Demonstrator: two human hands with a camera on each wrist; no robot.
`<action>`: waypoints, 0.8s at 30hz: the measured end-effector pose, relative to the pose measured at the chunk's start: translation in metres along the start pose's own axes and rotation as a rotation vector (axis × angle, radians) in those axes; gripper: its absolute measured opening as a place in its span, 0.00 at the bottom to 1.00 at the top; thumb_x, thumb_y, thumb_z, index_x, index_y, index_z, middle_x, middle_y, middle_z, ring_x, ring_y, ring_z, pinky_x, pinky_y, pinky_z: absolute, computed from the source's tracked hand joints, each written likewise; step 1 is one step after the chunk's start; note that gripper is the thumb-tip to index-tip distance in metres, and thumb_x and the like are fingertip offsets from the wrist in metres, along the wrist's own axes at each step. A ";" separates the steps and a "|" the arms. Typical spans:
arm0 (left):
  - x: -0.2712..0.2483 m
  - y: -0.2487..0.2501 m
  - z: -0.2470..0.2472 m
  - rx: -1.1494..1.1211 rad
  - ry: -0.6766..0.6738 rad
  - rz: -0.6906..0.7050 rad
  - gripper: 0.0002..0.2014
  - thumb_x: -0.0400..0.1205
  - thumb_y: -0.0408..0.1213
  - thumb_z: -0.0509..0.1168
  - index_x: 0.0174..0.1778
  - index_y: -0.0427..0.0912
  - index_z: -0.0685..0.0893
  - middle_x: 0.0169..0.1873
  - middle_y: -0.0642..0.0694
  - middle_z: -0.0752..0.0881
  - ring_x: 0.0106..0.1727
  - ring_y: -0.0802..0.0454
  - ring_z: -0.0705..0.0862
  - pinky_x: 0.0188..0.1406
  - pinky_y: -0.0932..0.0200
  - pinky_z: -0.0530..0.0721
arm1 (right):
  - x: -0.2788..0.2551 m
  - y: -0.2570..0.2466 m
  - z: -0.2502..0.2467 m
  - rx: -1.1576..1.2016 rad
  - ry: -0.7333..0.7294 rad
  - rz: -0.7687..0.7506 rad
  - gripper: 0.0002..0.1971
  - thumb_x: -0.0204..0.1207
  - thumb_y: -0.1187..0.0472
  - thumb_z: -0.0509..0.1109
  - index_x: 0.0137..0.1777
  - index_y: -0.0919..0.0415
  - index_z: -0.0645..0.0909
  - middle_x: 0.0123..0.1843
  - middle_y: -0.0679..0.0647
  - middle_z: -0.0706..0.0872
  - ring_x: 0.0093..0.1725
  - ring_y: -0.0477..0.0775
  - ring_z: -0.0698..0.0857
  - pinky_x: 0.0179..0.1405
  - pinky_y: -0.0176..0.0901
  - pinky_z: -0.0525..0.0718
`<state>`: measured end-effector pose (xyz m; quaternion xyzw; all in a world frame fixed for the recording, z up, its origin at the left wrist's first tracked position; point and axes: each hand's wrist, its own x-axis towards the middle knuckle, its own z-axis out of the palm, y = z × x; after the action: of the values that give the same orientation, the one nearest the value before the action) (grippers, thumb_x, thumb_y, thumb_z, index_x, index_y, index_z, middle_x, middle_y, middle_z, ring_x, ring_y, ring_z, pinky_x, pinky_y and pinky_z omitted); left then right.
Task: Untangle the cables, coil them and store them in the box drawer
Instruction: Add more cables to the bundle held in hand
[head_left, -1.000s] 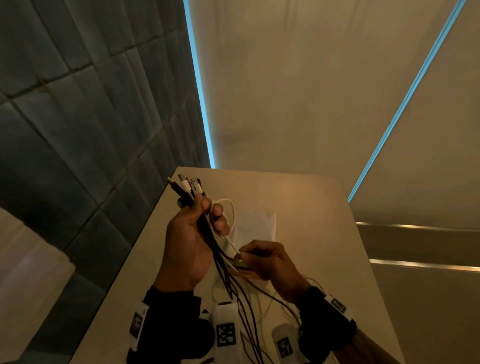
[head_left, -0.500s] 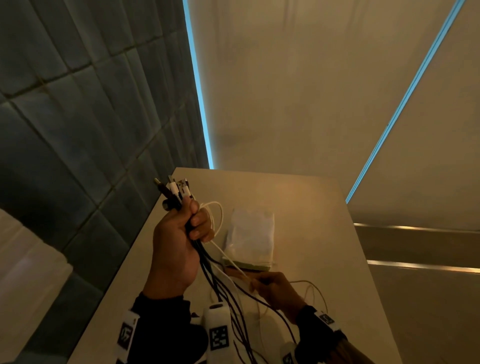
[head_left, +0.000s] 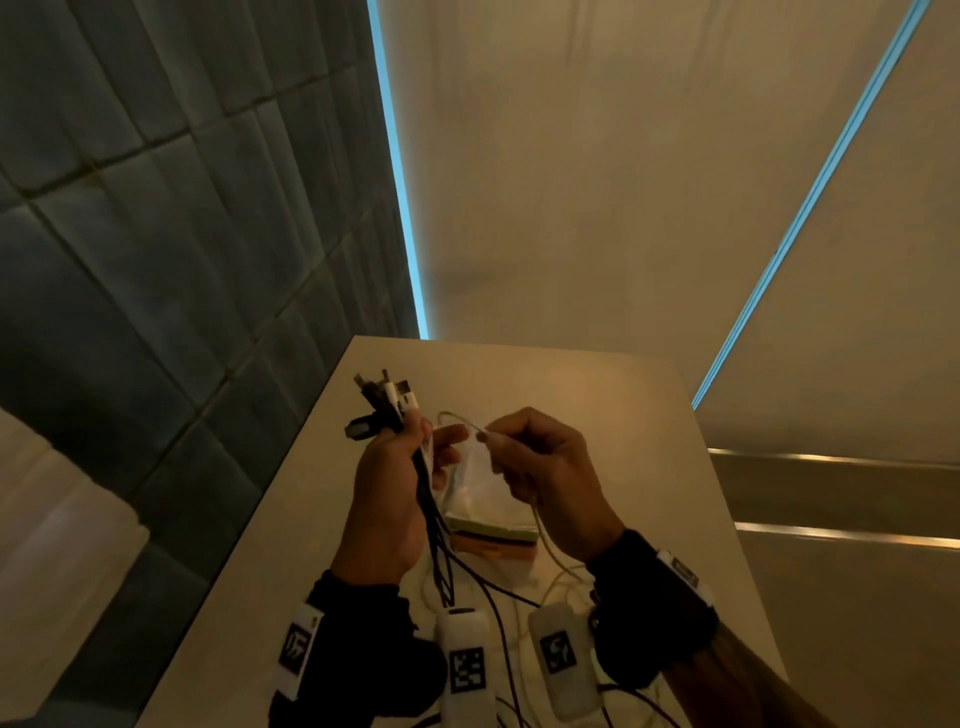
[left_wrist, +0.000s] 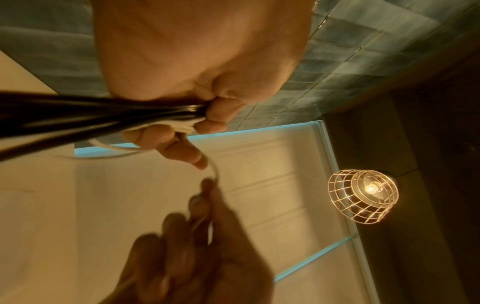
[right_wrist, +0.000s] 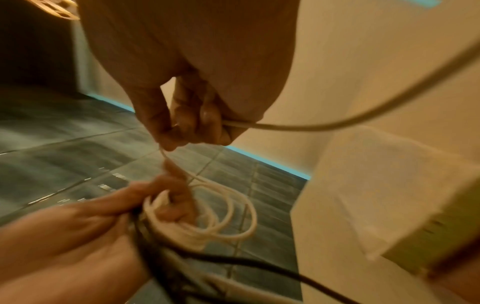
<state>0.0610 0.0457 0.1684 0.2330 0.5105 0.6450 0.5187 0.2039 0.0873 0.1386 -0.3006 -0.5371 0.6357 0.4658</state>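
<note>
My left hand (head_left: 395, 483) grips a bundle of black and white cables (head_left: 434, 525), held upright with their plugs (head_left: 387, 392) sticking out above the fist. In the right wrist view several loops of a white cable (right_wrist: 207, 216) lie round my left fingers (right_wrist: 166, 211). My right hand (head_left: 540, 462) pinches that white cable (head_left: 457, 418) just right of the left hand and level with it; the rest trails down past the wrist (right_wrist: 324, 125). The box (head_left: 488, 509) with its clear cover lies on the table behind both hands.
The beige table (head_left: 623, 415) runs away from me, with a dark tiled wall (head_left: 156, 234) along its left edge. Loose cable ends (head_left: 519, 597) lie on the table near my wrists. A wire-cage lamp (left_wrist: 363, 195) hangs overhead.
My right hand has risen from low near the table up to the left hand's level, bringing the white cable with it. The left hand keeps its grip on the bundle.
</note>
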 end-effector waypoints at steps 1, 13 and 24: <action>-0.002 0.002 0.004 -0.026 -0.027 -0.014 0.13 0.89 0.40 0.54 0.43 0.41 0.80 0.34 0.41 0.89 0.37 0.47 0.83 0.38 0.53 0.77 | -0.002 -0.008 0.005 -0.026 -0.050 -0.022 0.03 0.77 0.71 0.69 0.42 0.67 0.83 0.29 0.54 0.81 0.23 0.46 0.68 0.21 0.40 0.61; -0.004 0.015 0.004 -0.307 -0.299 0.037 0.16 0.88 0.42 0.51 0.34 0.44 0.72 0.28 0.48 0.73 0.25 0.56 0.67 0.27 0.62 0.68 | -0.027 0.059 -0.026 -0.124 -0.019 0.232 0.08 0.78 0.66 0.70 0.44 0.73 0.85 0.24 0.44 0.80 0.22 0.39 0.72 0.21 0.27 0.69; 0.003 0.019 -0.008 -0.244 -0.271 0.078 0.12 0.84 0.43 0.55 0.34 0.44 0.72 0.26 0.51 0.69 0.22 0.59 0.64 0.23 0.63 0.65 | -0.051 0.148 -0.049 -0.279 0.017 0.399 0.14 0.80 0.67 0.67 0.32 0.62 0.82 0.24 0.51 0.74 0.26 0.47 0.68 0.29 0.37 0.68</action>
<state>0.0445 0.0462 0.1821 0.2726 0.3448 0.6844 0.5817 0.2266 0.0620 -0.0220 -0.4676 -0.5455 0.6324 0.2896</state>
